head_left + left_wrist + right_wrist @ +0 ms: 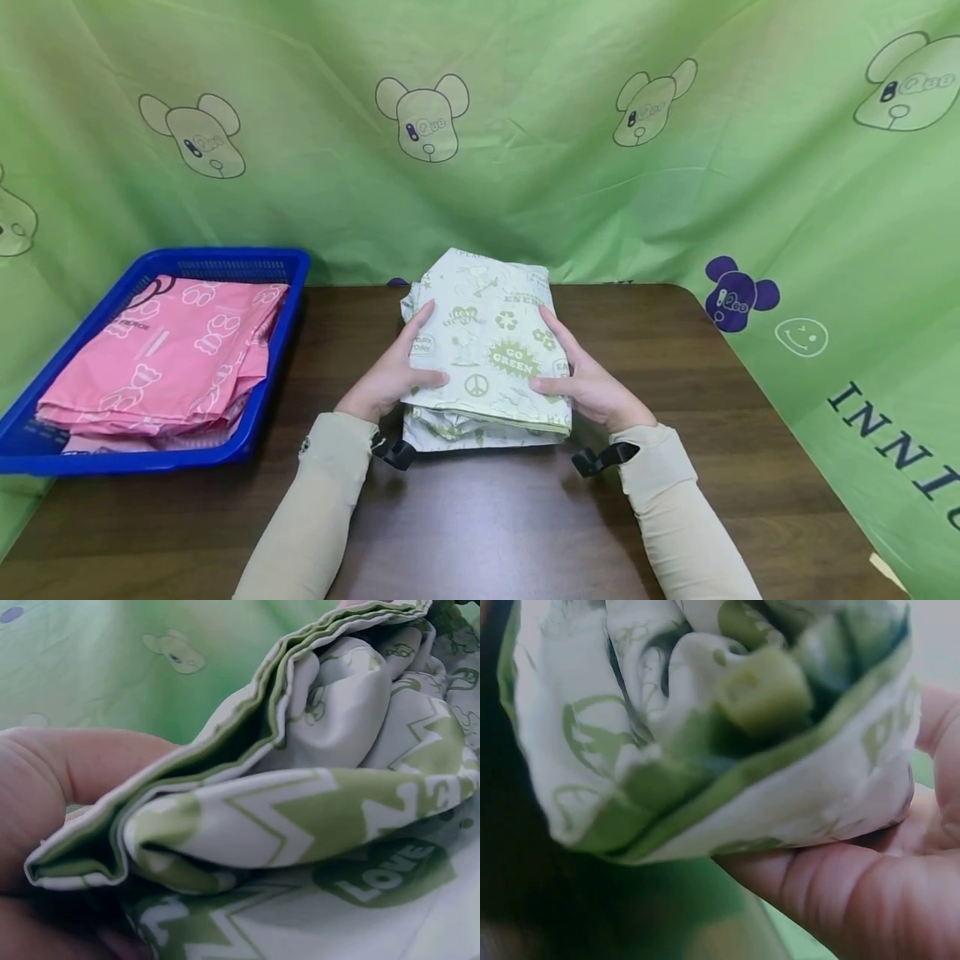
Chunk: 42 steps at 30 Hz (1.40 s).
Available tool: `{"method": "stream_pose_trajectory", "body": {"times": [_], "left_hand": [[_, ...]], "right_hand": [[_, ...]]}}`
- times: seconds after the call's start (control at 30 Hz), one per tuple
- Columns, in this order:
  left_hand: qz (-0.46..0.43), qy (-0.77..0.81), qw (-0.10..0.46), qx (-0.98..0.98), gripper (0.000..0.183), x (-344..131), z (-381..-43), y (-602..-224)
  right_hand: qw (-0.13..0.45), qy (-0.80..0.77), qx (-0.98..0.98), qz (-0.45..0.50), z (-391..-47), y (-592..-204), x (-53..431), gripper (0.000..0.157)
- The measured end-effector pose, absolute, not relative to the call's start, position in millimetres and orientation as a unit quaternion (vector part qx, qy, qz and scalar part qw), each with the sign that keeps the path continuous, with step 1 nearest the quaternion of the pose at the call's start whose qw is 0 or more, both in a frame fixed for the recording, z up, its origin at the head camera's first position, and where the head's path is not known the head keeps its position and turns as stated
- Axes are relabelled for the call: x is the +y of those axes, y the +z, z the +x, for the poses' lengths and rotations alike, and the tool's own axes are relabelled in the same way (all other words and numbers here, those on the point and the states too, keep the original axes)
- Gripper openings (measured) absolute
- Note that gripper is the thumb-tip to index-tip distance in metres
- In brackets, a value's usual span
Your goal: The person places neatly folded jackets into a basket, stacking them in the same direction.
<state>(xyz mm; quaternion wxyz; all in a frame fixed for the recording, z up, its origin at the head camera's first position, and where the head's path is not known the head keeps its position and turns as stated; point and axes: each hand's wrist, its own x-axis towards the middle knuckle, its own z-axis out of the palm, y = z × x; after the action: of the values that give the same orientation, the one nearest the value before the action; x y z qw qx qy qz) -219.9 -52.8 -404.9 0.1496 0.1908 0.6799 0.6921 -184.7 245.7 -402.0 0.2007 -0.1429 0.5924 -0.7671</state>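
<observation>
A folded white cloth [480, 333] with green print, including "GO GREEN" and a peace sign, sits mid-table toward the back. My left hand [390, 375] grips its left side, thumb over the top. On the opposite side my right hand [596, 383] holds it the same way, thumb near the front right. Under the top fold, loose layers of the cloth [270, 817] bulge out, edged in green, as the left wrist view shows. The right wrist view shows a blurred yellow-green piece [765, 694] among the folds. The fingers beneath the cloth are mostly hidden.
A blue plastic basket [281, 358] stands on the left of the brown wooden table [675, 358], with folded pink cloth [165, 350] inside. Behind and to the right hangs a green curtain [525, 167] printed with bear heads. Black straps [393, 452] circle both wrists.
</observation>
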Motion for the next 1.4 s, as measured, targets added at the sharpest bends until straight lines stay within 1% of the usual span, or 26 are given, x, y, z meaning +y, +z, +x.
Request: {"method": "stream_pose_trajectory", "body": {"times": [0.1,0.37,0.53,0.77,1.13,1.4], "left_hand": [[0.195,0.703,0.137,0.670,0.104,-58.2,-219.1,-400.7],[0.185,0.766,0.149,0.598,0.102,-69.9,-212.3,-388.4],[0.187,0.779,0.146,0.581,0.100,-79.8,-210.3,-380.6],[0.187,0.789,0.142,0.568,0.098,-91.7,-206.8,-370.3],[0.186,0.807,0.121,0.548,0.088,-109.0,-197.7,-351.4],[0.180,0.807,0.091,0.554,0.083,-125.0,-193.2,-342.8]], "right_hand": [[0.198,-0.775,0.582,-0.147,-184.0,-398.3,241.0,0.106],[0.167,-0.791,0.562,-0.171,-182.1,-391.3,226.5,0.110],[0.150,-0.800,0.552,-0.180,-182.0,-388.7,214.5,0.109],[0.140,-0.810,0.538,-0.189,-181.4,-383.7,201.7,0.108],[0.126,-0.812,0.526,-0.221,-183.2,-372.2,182.9,0.105],[0.119,-0.814,0.517,-0.238,-187.9,-365.3,163.1,0.104]]}}
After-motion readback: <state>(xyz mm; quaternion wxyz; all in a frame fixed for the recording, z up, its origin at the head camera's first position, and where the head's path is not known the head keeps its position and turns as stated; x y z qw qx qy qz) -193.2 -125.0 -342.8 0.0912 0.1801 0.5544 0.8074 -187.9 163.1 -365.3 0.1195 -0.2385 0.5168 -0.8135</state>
